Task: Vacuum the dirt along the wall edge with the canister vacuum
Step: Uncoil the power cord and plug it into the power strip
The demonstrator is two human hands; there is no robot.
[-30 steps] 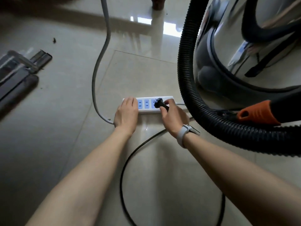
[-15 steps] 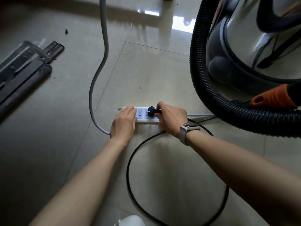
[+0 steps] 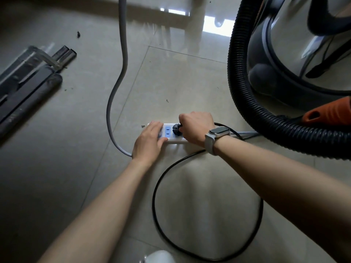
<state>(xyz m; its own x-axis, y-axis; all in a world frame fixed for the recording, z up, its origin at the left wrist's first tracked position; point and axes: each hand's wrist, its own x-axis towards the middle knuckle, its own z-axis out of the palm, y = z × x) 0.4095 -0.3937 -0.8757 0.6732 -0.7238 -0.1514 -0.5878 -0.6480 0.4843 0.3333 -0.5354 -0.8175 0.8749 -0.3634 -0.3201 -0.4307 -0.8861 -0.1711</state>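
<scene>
Head view: my left hand (image 3: pixel 150 141) presses flat on the white plastic power strip (image 3: pixel 168 132); right hand (image 3: pixel 195 128) clamps the black round plug (image 3: pixel 176 129) — angled pushing could slide the strip.

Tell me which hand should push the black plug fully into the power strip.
Right. The right hand already grips the black plug at its socket, while the left hand presses down the power strip's other end, steadying it.

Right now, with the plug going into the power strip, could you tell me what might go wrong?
The black cord loops on the floor beside the person, so it could snag a foot. The right hand grips the black plug close to the power strip; fingers might slip towards the prongs. The left hand only presses one end, so the strip may slide.
</scene>
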